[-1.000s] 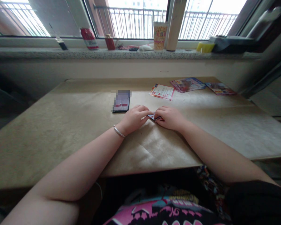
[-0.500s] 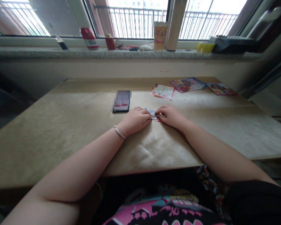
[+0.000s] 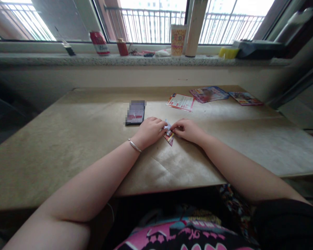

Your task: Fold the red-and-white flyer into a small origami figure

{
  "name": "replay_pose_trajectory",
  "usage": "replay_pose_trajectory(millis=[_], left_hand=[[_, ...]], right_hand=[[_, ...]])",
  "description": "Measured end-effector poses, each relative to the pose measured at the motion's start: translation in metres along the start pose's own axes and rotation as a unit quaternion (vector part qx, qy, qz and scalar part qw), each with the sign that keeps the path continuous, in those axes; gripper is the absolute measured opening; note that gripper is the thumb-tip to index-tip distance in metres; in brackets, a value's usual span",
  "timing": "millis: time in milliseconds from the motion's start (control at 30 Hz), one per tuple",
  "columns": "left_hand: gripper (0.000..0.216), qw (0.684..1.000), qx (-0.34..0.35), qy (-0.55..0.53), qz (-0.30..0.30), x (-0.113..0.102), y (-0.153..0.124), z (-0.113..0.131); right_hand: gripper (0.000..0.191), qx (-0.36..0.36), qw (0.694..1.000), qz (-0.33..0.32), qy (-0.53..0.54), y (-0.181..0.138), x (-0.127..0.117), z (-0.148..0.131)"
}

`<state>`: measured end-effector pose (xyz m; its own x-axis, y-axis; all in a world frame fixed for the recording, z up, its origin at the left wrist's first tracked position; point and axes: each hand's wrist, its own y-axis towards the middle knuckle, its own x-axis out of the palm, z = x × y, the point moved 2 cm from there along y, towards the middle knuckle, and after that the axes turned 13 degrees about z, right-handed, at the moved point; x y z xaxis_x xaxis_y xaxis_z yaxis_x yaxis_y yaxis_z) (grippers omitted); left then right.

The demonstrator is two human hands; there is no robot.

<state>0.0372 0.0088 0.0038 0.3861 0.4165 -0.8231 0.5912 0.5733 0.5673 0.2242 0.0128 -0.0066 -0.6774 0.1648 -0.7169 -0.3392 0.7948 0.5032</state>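
A small folded piece of printed paper point(image 3: 169, 138) lies on the table between my hands, with a pointed coloured corner toward me and a pale part at the far side. My left hand point(image 3: 153, 130) presses on its left side, fingers bent together. On the right side my right hand point(image 3: 186, 129) pinches the paper's edge between thumb and forefinger. The fingers partly hide its middle. Just beyond my left hand lies a phone point(image 3: 136, 113) with a blurred screen.
Printed sheets point(image 3: 182, 102) lie past my right hand, with colourful cards point(image 3: 208, 93) and another colourful stack point(image 3: 245, 98) farther right. On the windowsill point(image 3: 146, 60) stand a red can point(image 3: 99, 43), a red bottle point(image 3: 122, 47), a patterned cup point(image 3: 177, 40) and a yellow object point(image 3: 229, 52).
The paper has turned, so a coloured pointed corner now sticks out toward me. My right hand has shifted slightly left, and the hands are closer together.
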Motion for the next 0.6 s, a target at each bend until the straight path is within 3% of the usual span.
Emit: replay_pose_trajectory(millis=[233, 433, 600], left_hand=[[0.029, 1.000, -0.013, -0.022, -0.018, 0.013, -0.002, -0.002], [0.034, 0.993, -0.064, -0.054, -0.079, 0.019, -0.003, -0.008], [0.032, 0.993, -0.065, -0.074, -0.072, 0.019, -0.002, -0.007]], right_hand=[[0.011, 0.014, 1.000, 0.018, -0.004, 0.000, 0.003, -0.002], [0.012, 0.002, 1.000, 0.021, -0.015, 0.001, 0.006, 0.002], [0.020, -0.016, 0.997, 0.028, -0.076, 0.001, 0.007, 0.008]])
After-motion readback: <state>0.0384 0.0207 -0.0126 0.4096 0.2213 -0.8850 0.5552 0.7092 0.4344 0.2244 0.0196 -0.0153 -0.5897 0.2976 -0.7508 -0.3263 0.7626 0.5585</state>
